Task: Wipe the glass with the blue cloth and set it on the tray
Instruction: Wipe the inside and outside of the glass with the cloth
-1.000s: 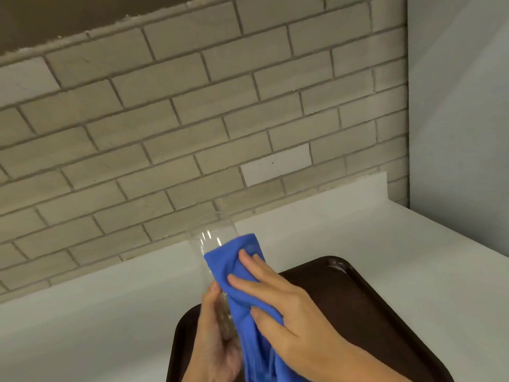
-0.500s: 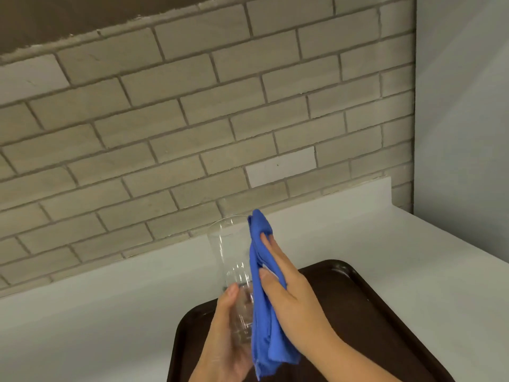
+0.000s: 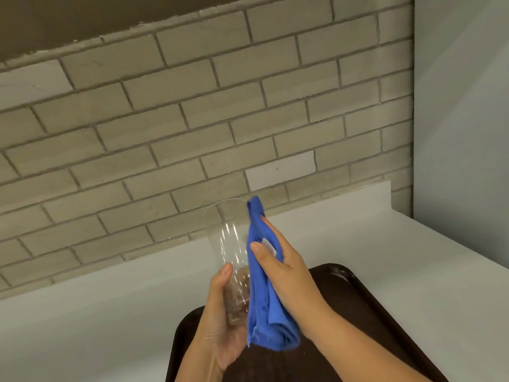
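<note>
A tall clear glass (image 3: 230,238) is held upright above the near end of a dark brown tray (image 3: 358,307). My left hand (image 3: 220,323) grips the glass round its base, thumb up its left side. My right hand (image 3: 278,260) holds the blue cloth (image 3: 261,301) against the right side of the glass, thumb in front and fingers behind. The cloth hangs down past the base and rises to the rim. The right wall of the glass is hidden by the cloth.
The tray lies on a white counter (image 3: 96,312) that runs to a low white upstand under a grey brick wall (image 3: 192,119). A pale wall (image 3: 462,106) closes the counter on the right.
The cloth slid off the front of the glass to its right side, baring the rim and the left wall. My right hand turned edge-on with it. The glass stands higher in view.
</note>
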`<state>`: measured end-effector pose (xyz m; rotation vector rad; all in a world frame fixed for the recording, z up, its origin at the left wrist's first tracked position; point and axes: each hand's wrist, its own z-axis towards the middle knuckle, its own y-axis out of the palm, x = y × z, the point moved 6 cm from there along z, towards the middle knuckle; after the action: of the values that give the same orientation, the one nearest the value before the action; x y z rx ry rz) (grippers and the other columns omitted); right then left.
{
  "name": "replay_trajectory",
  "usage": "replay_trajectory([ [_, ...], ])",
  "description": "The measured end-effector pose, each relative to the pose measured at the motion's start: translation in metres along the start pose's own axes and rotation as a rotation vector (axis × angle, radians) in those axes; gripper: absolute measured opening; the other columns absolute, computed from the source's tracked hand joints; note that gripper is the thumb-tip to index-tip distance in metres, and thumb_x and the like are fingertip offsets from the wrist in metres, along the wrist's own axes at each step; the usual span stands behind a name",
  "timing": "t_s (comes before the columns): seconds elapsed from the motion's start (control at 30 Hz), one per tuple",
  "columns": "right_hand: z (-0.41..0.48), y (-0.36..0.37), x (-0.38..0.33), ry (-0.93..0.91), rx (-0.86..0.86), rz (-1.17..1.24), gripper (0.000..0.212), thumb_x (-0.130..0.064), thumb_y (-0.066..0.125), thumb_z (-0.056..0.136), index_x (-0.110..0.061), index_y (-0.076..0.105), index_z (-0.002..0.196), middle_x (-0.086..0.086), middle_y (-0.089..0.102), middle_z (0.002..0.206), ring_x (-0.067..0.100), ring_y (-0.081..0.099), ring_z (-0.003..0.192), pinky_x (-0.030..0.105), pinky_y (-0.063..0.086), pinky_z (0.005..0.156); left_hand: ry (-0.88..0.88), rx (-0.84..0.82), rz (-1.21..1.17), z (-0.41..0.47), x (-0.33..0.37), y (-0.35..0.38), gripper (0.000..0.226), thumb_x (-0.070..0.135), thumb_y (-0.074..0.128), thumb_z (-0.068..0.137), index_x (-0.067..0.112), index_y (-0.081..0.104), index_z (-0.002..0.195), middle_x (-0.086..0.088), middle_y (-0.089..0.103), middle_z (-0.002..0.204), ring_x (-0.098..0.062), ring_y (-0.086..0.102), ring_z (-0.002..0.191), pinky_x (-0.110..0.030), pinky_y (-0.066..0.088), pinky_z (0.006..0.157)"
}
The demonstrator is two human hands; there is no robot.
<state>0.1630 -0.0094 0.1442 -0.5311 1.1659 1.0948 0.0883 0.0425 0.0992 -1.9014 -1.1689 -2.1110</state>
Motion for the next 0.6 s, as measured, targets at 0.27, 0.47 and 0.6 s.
replay_trajectory([
  [0.27, -0.018, -0.017, 0.064, 0.442, 0.296, 0.568, 0.035, -0.034, 0.049, 0.089, -0.009, 0.062, 0.109, 0.013, 0.070, 0.092, 0.020, 0.069, 0.077, 0.028, 0.054, 0.063, -0.006, 0.223, 0.775, 0.004, 0.013, 0.003, 0.084, 0.082, 0.059, 0.041, 0.022, 0.068, 0.100, -0.002, 0.075, 0.092, -0.016, 0.071, 0.082, -0.028, 0.053, 0.072],
  [0.47, -0.013, -0.019, 0.055, 0.402, 0.300, 0.779, 0.034, -0.033, 0.050, 0.089, -0.011, 0.061, 0.111, 0.013, 0.073, 0.090, 0.023, 0.070, 0.070, 0.031, 0.055, 0.056, 0.239, 0.583, 1.089, -0.001, 0.049, 0.018, 0.082, 0.069, 0.061, 0.057, 0.035, 0.026, 0.122, -0.007, 0.053, 0.113, -0.022, 0.064, 0.091, -0.037, 0.054, 0.076],
  [0.6, -0.007, -0.021, 0.036, 0.221, 0.282, 0.433, 0.029, -0.032, 0.045, 0.092, -0.021, 0.056, 0.116, 0.009, 0.068, 0.101, 0.021, 0.068, 0.085, 0.031, 0.053, 0.070, 0.439, 0.614, 1.104, -0.015, 0.049, 0.030, 0.043, 0.056, 0.050, 0.077, 0.032, 0.037, 0.111, -0.002, 0.055, 0.111, -0.009, 0.058, 0.085, -0.020, 0.043, 0.064],
])
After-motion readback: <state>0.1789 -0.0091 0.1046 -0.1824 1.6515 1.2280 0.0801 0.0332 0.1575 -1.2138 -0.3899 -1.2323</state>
